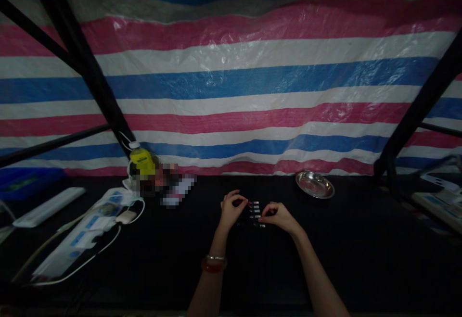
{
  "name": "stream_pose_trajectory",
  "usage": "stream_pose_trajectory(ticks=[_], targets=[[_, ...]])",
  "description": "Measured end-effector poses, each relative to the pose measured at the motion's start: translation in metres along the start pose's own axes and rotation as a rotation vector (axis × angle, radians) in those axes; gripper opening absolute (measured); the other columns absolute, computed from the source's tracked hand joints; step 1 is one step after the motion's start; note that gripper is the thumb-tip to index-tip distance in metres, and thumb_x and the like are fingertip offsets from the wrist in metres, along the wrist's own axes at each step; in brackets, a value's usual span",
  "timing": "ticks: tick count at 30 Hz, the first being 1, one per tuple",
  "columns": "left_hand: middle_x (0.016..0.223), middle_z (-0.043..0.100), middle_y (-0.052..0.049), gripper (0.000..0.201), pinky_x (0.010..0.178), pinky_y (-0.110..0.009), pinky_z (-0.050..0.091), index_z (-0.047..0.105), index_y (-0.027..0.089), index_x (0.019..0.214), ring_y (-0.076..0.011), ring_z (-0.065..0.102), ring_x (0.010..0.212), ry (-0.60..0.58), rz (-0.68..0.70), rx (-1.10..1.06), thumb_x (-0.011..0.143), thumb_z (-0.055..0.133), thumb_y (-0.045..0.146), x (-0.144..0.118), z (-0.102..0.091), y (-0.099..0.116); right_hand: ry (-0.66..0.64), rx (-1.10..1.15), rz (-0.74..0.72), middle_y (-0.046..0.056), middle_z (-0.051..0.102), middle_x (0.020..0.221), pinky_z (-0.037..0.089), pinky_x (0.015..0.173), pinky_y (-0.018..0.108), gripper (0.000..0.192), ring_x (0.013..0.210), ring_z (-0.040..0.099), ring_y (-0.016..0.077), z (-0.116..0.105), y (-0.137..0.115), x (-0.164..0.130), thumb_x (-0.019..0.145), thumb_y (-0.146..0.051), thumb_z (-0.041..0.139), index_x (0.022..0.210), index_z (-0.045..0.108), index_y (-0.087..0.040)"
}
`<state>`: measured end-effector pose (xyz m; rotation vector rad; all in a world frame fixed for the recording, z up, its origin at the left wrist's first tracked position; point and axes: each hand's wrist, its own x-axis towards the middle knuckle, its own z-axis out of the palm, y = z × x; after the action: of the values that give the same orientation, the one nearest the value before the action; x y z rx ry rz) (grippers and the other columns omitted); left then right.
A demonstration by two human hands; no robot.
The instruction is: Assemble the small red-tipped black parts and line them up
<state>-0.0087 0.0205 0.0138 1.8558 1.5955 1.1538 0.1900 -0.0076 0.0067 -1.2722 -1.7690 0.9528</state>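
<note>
Count at my bench: four small red-tipped tubes [254, 209] in a row between my fingers, as far as the dim light lets me tell. One metal dish [314, 184]. One yellow bottle [142, 161]. One red bangle [214, 263].

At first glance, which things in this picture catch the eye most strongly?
The striped tarp in red, white and blue fills the back. In front, at the middle of the black table, the left hand and right hand meet over a row of small tubes. A shiny metal dish sits to the right.
</note>
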Motion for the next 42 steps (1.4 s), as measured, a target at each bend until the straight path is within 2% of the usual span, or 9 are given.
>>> stream_pose_trajectory(ticks=[6,12,19,27,32,35,38,40,42], targets=[[0.102,0.064,-0.005,0.006,0.094,-0.041,0.038,0.069,0.022,0.070,-0.0218,0.057,0.101,0.128,-0.010,-0.149,0.070,0.064,0.025,0.007,0.006,-0.016,-0.079,-0.053,0.010,-0.003,0.049,0.063,0.033,0.057,0.022,0.020,0.065,0.044,0.0122,0.001,-0.004,-0.010,0.053,-0.032,0.080,0.067,0.072,-0.021],[0.092,0.065,-0.006,0.007,0.091,-0.039,0.042,0.069,0.021,0.067,-0.0213,0.059,0.094,0.248,0.012,-0.326,0.067,0.065,0.027,0.013,0.009,-0.028,-0.061,-0.094,-0.005,-0.002,0.050,0.064,0.034,0.060,0.023,0.016,0.067,0.046,0.0131,0.007,0.000,-0.009,0.056,-0.031,0.079,0.068,0.073,-0.023],[0.090,0.065,-0.007,0.009,0.090,-0.040,0.042,0.070,0.020,0.065,-0.0225,0.059,0.092,0.249,-0.003,-0.361,0.066,0.065,0.028,0.014,0.011,-0.030,0.019,-0.137,-0.033,-0.001,0.056,0.064,0.036,0.062,0.024,0.015,0.068,0.050,0.0138,0.015,0.004,-0.006,0.057,-0.032,0.078,0.070,0.074,-0.024],[0.089,0.066,-0.007,0.009,0.089,-0.040,0.043,0.070,0.021,0.065,-0.0223,0.060,0.092,0.241,-0.006,-0.371,0.065,0.066,0.029,0.014,0.012,-0.031,0.038,-0.144,-0.072,0.000,0.060,0.066,0.037,0.066,0.025,0.015,0.069,0.051,0.0142,0.018,0.006,-0.006,0.059,-0.034,0.077,0.071,0.074,-0.025],[0.087,0.067,-0.006,0.009,0.089,-0.038,0.043,0.070,0.021,0.064,-0.0216,0.060,0.090,0.265,0.001,-0.404,0.064,0.066,0.029,0.014,0.012,-0.030,0.060,-0.047,-0.061,-0.002,0.055,0.062,0.033,0.056,0.023,0.021,0.061,0.047,0.0122,0.017,-0.002,-0.008,0.057,-0.038,0.077,0.071,0.074,-0.022],[0.083,0.067,-0.005,0.009,0.087,-0.037,0.044,0.070,0.020,0.063,-0.0211,0.060,0.087,0.297,-0.081,-0.483,0.060,0.069,0.028,0.015,0.011,-0.029,0.200,0.118,-0.017,-0.003,0.051,0.055,0.031,0.051,0.023,0.031,0.053,0.042,0.0105,0.013,-0.004,-0.005,0.063,-0.047,0.070,0.075,0.073,-0.018],[0.077,0.068,-0.004,0.012,0.081,-0.034,0.046,0.069,0.019,0.069,-0.0190,0.061,0.078,0.332,-0.163,-0.545,0.063,0.066,0.029,0.016,0.010,-0.033,0.458,0.231,0.046,-0.001,0.052,0.053,0.033,0.050,0.024,0.040,0.052,0.043,0.0115,0.009,0.005,0.001,0.069,-0.053,0.061,0.074,0.070,-0.015],[0.075,0.067,-0.004,0.014,0.076,-0.033,0.047,0.068,0.017,0.075,-0.0175,0.062,0.074,0.381,-0.214,-0.573,0.066,0.062,0.027,0.017,0.009,-0.038,0.604,0.207,0.083,0.000,0.053,0.054,0.034,0.049,0.024,0.042,0.051,0.044,0.0124,0.008,0.014,0.003,0.070,-0.053,0.057,0.075,0.069,-0.014],[0.074,0.066,-0.004,0.016,0.073,-0.031,0.048,0.066,0.016,0.079,-0.0163,0.062,0.072,0.447,-0.270,-0.603,0.067,0.059,0.024,0.018,0.009,-0.042,0.671,0.096,0.113,0.000,0.053,0.055,0.035,0.049,0.025,0.039,0.051,0.045,0.0132,0.010,0.022,0.003,0.073,-0.049,0.052,0.079,0.068,-0.014]])
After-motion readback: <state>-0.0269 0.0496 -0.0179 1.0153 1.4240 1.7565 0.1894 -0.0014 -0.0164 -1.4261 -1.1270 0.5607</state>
